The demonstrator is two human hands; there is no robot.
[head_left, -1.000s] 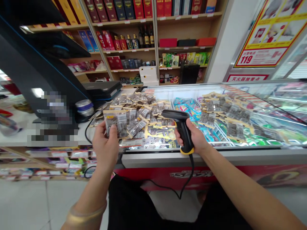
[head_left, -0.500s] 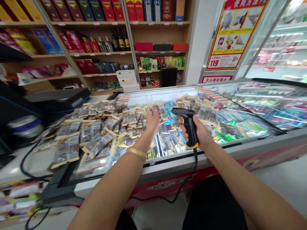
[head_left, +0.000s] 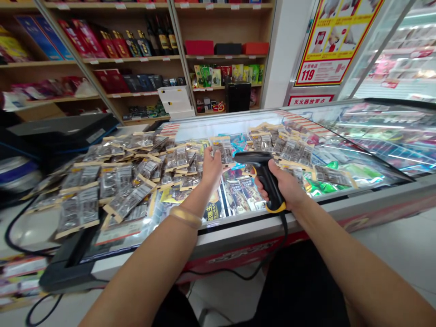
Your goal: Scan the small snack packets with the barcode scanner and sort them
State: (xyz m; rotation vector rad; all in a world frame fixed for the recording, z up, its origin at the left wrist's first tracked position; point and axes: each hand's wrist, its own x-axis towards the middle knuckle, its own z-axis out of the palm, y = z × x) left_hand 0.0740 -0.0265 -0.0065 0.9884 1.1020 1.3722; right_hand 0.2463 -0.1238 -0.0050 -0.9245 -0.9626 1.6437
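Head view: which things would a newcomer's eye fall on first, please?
Probably the black-and-yellow scanner, near the middle in the right hand. Next come the many packets, heaped most thickly at left, with the left hand touching one between the heaps. At upper right, the red-and-yellow poster with a large "119" also stands out.

Head camera: worn on the person's head, facing forward and down
Bare forearms [head_left: 344, 250]: nearest, entering from below
Long grey glass-topped freezer [head_left: 374, 203]: mid-view, seen from above its front edge
Tan wooden shelves [head_left: 225, 27]: farthest, cropped
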